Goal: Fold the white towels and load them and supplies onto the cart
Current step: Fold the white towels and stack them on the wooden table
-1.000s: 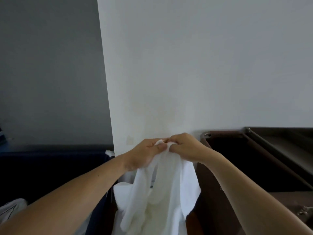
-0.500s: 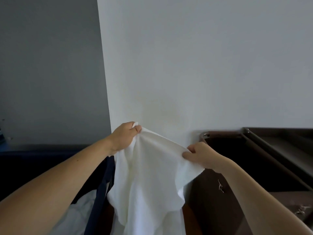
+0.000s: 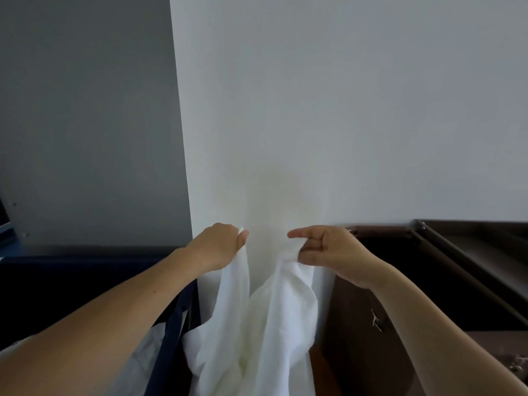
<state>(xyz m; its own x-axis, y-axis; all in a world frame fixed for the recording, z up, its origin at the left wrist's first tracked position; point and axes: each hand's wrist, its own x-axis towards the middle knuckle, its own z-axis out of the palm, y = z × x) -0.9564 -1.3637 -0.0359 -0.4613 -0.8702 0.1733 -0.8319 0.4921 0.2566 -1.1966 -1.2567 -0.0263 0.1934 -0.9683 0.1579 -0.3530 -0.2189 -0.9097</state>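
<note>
I'm at the folding step: my left hand (image 3: 217, 247) and right hand (image 3: 331, 250) each pinch the top edge of the white towel (image 3: 257, 324), which hangs just beside the brown cart (image 3: 428, 267). Next, I reckon, the corners must meet evenly.

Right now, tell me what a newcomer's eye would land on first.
The white towel at bottom centre, hanging in two bunched folds from the left hand and the right hand, both pinching its top edge. Behind it stands a pale wall, with a dark brown cart at right.
</note>
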